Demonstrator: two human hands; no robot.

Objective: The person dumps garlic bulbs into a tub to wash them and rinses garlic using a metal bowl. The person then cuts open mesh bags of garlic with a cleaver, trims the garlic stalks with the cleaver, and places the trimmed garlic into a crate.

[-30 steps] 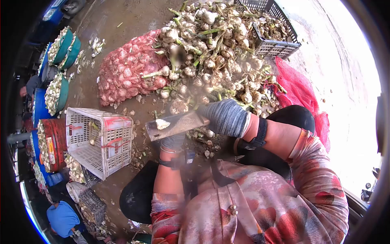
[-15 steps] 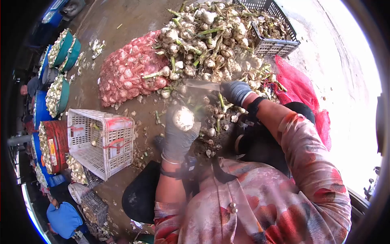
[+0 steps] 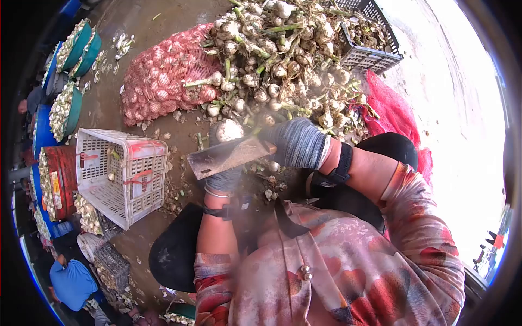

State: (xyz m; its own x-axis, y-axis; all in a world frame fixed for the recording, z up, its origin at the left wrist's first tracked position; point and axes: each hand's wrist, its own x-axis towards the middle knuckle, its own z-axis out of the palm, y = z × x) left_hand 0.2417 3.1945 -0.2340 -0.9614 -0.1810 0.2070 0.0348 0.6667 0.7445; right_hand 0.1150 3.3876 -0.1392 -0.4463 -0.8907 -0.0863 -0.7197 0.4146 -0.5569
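Note:
In a grey glove, my left hand (image 3: 224, 180) is closed around a garlic bulb (image 3: 229, 132), whose pale face shows above the knife. My right hand (image 3: 299, 144), in a striped grey glove, is wrapped round the handle of a broad-bladed knife (image 3: 225, 157). The blade reaches left across my left hand, just below the bulb, and hides part of the fingers. Whether the edge touches the bulb I cannot tell. Beyond both hands lies a heap of garlic with stalks (image 3: 288, 60).
A full red mesh sack (image 3: 166, 81) lies left of the heap. A white crate (image 3: 122, 176) rests on its side. A black crate (image 3: 375, 54) stands far right, near red netting (image 3: 389, 108). Garlic-filled tubs (image 3: 66, 111) and a person in blue (image 3: 73, 282) are at left.
My right hand has moved left and down, bringing the knife from beside the heap across my left hand. My left hand, holding the bulb, has shifted slightly up and left. The whole view has shifted.

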